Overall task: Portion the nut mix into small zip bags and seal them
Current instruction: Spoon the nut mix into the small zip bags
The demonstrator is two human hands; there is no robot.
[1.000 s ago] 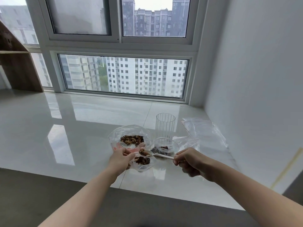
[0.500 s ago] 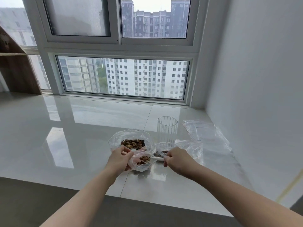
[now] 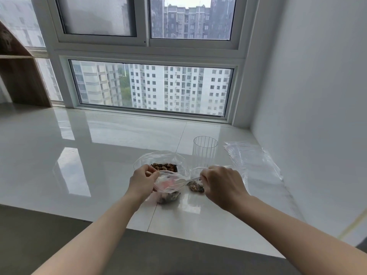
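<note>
My left hand (image 3: 142,182) pinches the left rim of a small clear zip bag (image 3: 158,186) and holds its mouth wide. Brown nut mix (image 3: 168,197) lies in the bottom of that bag. My right hand (image 3: 220,185) grips the handle of a white plastic spoon (image 3: 179,182), whose bowl sits inside the bag's mouth. Just behind, a larger open clear bag (image 3: 158,157) holds the main nut mix (image 3: 163,167). Another small bag with nuts (image 3: 195,187) lies partly under my right hand.
A ribbed clear glass (image 3: 204,151) stands behind my right hand. A stack of empty zip bags (image 3: 252,159) lies to the right by the white wall. The glossy white sill (image 3: 79,155) stretches left toward a wooden shelf (image 3: 21,82); its front edge is near my forearms.
The spoon, which carried nuts above the small bag, has gone into the bag's mouth. My right hand has moved left toward the bag, and my left hand has kept its hold.
</note>
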